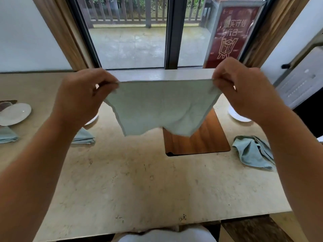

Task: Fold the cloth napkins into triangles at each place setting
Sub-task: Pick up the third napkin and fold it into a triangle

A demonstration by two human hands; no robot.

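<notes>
Both hands are raised mid-frame. My left hand (82, 98) and right hand (244, 91) each pinch a top corner of the pale green napkin (162, 109). It hangs stretched between them, clear of the table (139, 180), with its ragged lower edge dangling over the wooden inset (197, 140).

I think the main risk is a crooked fold. The cloth is limp and creased, so if I lay it down skewed the corners won't meet and the triangle will come out lopsided. I'm only gripping the very corners, so one could also slip free if I pull too tight.

I count one table and one wooden inset. There are four napkins: the one I hold, a crumpled napkin (253, 152) at right, and two folded ones at left, one near the frame edge (7, 135) and one below my left wrist (83, 137). Three plates show: a left plate (15, 114), a half-hidden plate (90, 120) behind my left wrist, and a right plate (237, 116).
</notes>
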